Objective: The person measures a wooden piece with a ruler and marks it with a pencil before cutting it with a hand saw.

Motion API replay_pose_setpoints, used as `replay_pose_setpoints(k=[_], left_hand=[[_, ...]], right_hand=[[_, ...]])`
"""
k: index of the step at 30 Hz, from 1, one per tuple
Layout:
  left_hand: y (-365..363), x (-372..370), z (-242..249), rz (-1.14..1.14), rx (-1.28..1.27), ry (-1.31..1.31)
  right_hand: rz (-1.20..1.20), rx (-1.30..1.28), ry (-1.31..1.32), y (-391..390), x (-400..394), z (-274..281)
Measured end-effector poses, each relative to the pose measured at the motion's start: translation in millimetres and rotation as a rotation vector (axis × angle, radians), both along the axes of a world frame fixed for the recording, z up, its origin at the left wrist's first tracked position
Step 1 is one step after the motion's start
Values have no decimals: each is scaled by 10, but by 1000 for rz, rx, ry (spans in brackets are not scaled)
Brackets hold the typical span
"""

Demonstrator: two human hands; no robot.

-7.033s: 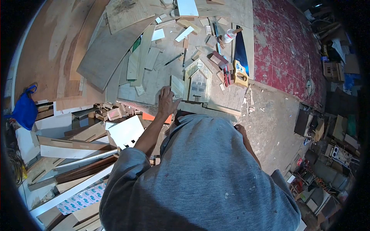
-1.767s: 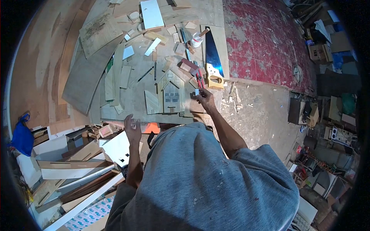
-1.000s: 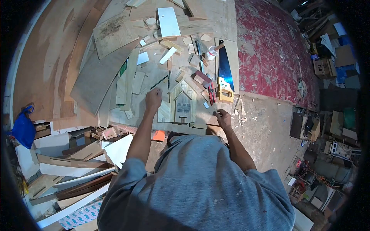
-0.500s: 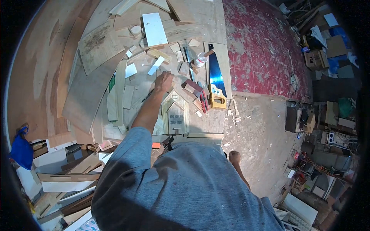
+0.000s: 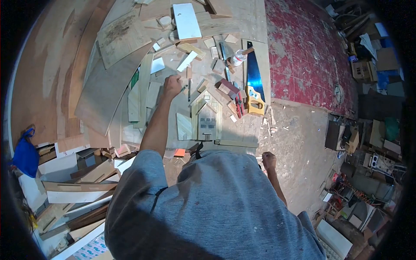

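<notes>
My left hand [image 5: 173, 86] is closed above the work surface, left of the small wooden house-shaped panel [image 5: 207, 113]. A small thin dark object [image 5: 184, 88] shows at its fingers; I cannot make out what it is. Low on the right, near my body, my right hand [image 5: 269, 161] is curled into a fist with nothing showing in it. Beyond the panel lie a white strip [image 5: 186, 61] and small wood blocks. To the panel's right are a reddish-brown block [image 5: 228, 88], a red tool [image 5: 239, 105] and a handsaw with a yellow handle [image 5: 255, 102].
A clear container [image 5: 238, 58] stands beside the saw blade. A white board [image 5: 187, 21] lies at the far side, with large wood sheets [image 5: 123, 39] to the left. Red flooring [image 5: 297, 56] and scattered offcuts [image 5: 271, 123] are on the right.
My left hand has drawn back and left of the small blocks, its fingers now more closed. My right hand remains a fist by my side. The whole view has shifted slightly.
</notes>
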State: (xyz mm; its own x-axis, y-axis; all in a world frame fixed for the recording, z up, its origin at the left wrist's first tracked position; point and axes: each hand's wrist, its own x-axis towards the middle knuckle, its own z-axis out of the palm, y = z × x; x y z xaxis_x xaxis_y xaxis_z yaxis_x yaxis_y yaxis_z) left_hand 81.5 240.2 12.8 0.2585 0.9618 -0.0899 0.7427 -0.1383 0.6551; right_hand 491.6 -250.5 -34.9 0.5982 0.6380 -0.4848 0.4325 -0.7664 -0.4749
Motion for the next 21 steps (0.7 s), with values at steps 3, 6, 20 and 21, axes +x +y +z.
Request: replay_pose_setpoints(k=[3, 6, 20, 21], left_hand=[[-134, -247, 29, -20, -64, 129], [-221, -187, 57, 112, -54, 350], [17, 1084, 25, -227, -153, 390], [42, 1110, 27, -280, -157, 434]], right_hand=[[103, 93, -42, 95, -50, -86], [146, 60, -55, 104, -155, 85], [-248, -245, -31, -1492, -1084, 306], [-216, -283, -92, -1704, -1208, 235]])
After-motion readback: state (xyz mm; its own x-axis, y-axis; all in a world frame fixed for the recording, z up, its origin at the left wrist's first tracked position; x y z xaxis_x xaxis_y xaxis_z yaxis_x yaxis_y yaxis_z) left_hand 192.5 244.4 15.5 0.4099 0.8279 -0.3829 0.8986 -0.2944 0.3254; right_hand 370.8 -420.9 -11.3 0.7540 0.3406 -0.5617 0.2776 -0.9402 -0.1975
